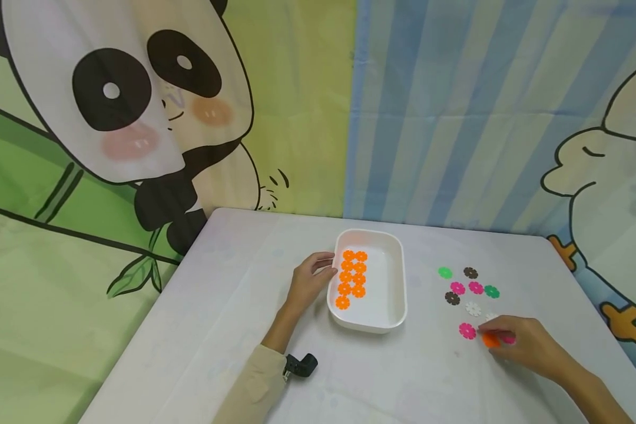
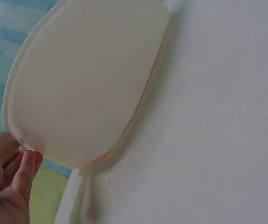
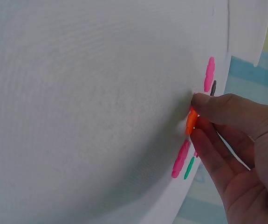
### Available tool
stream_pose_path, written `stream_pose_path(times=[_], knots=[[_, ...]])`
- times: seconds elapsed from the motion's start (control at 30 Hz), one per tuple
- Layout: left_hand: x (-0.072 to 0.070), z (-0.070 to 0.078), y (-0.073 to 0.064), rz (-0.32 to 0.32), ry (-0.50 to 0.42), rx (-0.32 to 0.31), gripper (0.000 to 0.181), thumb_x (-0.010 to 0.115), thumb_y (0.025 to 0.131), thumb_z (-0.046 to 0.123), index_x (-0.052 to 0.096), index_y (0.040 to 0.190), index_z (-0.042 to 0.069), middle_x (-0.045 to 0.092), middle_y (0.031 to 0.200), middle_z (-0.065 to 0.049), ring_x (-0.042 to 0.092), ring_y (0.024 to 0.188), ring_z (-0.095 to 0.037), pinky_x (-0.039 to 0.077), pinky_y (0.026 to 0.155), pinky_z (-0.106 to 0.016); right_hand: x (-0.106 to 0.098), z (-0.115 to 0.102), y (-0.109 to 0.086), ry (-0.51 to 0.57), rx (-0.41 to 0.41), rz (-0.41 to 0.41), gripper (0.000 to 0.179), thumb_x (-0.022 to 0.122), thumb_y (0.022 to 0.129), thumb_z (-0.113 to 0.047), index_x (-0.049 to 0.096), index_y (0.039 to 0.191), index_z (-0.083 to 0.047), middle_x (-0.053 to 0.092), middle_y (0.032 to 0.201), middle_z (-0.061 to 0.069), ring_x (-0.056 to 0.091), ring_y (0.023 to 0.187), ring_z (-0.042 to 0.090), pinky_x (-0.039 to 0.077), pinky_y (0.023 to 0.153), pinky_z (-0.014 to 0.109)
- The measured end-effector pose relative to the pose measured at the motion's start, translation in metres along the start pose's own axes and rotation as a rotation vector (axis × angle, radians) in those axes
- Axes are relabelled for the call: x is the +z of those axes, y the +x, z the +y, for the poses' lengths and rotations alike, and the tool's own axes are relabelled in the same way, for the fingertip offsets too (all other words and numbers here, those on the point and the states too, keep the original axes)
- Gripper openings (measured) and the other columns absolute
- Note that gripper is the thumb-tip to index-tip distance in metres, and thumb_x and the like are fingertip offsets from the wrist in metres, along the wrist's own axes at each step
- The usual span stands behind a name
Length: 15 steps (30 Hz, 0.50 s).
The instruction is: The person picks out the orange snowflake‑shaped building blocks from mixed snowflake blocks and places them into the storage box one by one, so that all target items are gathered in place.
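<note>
A white plastic tray (image 1: 387,277) sits on the table, with several orange flower-shaped discs (image 1: 359,267) in two columns along its left side. My left hand (image 1: 310,282) holds the tray's left rim with its fingertips; in the left wrist view the left hand (image 2: 15,175) is at the tray's (image 2: 87,79) edge. To the right of the tray, my right hand (image 1: 527,344) pinches an orange flower disc (image 1: 490,340) between thumb and fingertips. The right wrist view shows this orange disc (image 3: 191,121) edge-on in the right hand (image 3: 238,144), near pink discs (image 3: 180,158).
Around the right hand lie loose flower discs: pink (image 1: 467,331), brown (image 1: 452,298), white (image 1: 473,309), light green (image 1: 445,272) and dark green (image 1: 492,291). A printed cloth (image 1: 418,118) hangs behind the white table (image 1: 191,353). A black device (image 1: 301,365) is on the left wrist.
</note>
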<state>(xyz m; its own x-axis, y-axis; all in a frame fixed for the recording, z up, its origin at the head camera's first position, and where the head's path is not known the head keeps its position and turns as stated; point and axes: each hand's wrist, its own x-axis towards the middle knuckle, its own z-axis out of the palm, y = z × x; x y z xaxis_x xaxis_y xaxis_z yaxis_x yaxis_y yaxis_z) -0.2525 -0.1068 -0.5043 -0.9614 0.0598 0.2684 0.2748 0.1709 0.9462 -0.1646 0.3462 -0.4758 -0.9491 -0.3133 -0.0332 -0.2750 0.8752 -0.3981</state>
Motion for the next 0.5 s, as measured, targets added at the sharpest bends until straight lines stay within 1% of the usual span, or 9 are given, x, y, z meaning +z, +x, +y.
stream_pose_path(times=[0.13,0.3,0.33,0.37,0.5], knots=[[0.0001,0.0006,-0.0003,0.003,-0.004,-0.004,0.033,0.071,0.090,0.013,0.063,0.122,0.010,0.063,0.122,-0.001,0.061,0.113,-0.018,0.053,0.094,-0.026,-0.0004,0.0004,-0.0002,0.000,-0.027,0.009,0.044,0.091,0.064,-0.012,0.075,0.104,-0.019,0.071,0.101,-0.005,0.066,0.093,0.020,0.060,0.076,0.032],[-0.0008,0.0007,-0.0002,0.006,-0.007,0.001,0.034,0.072,0.090,0.014,0.063,0.122,0.010,0.063,0.122,-0.001,0.061,0.113,-0.018,0.053,0.093,-0.026,-0.0008,0.0019,0.0012,-0.009,-0.040,0.012,0.045,0.091,0.063,-0.012,0.074,0.104,-0.019,0.070,0.101,-0.006,0.066,0.092,0.019,0.060,0.075,0.029],[-0.0008,0.0005,-0.0002,0.006,-0.008,0.004,0.034,0.072,0.090,0.015,0.063,0.122,0.010,0.063,0.122,-0.001,0.061,0.113,-0.018,0.053,0.093,-0.026,-0.0014,0.0020,0.0007,-0.009,-0.037,0.002,0.045,0.091,0.063,-0.012,0.074,0.104,-0.018,0.070,0.102,-0.005,0.066,0.093,0.020,0.060,0.076,0.031],[-0.0007,0.0049,-0.0012,0.003,-0.010,-0.002,0.034,0.071,0.090,0.013,0.063,0.122,0.008,0.063,0.123,-0.003,0.061,0.114,-0.021,0.053,0.094,-0.027,-0.0020,0.0024,0.0000,-0.006,-0.030,-0.008,0.044,0.091,0.063,-0.012,0.074,0.104,-0.018,0.070,0.102,-0.004,0.066,0.093,0.020,0.061,0.076,0.032],[0.0005,0.0045,-0.0011,0.000,-0.011,-0.006,0.034,0.071,0.090,0.010,0.063,0.122,0.006,0.063,0.123,-0.004,0.061,0.114,-0.021,0.053,0.094,-0.026,-0.0039,0.0044,-0.0022,0.016,0.011,-0.058,0.043,0.091,0.064,-0.014,0.075,0.104,-0.016,0.070,0.102,-0.002,0.065,0.093,0.021,0.061,0.076,0.035]])
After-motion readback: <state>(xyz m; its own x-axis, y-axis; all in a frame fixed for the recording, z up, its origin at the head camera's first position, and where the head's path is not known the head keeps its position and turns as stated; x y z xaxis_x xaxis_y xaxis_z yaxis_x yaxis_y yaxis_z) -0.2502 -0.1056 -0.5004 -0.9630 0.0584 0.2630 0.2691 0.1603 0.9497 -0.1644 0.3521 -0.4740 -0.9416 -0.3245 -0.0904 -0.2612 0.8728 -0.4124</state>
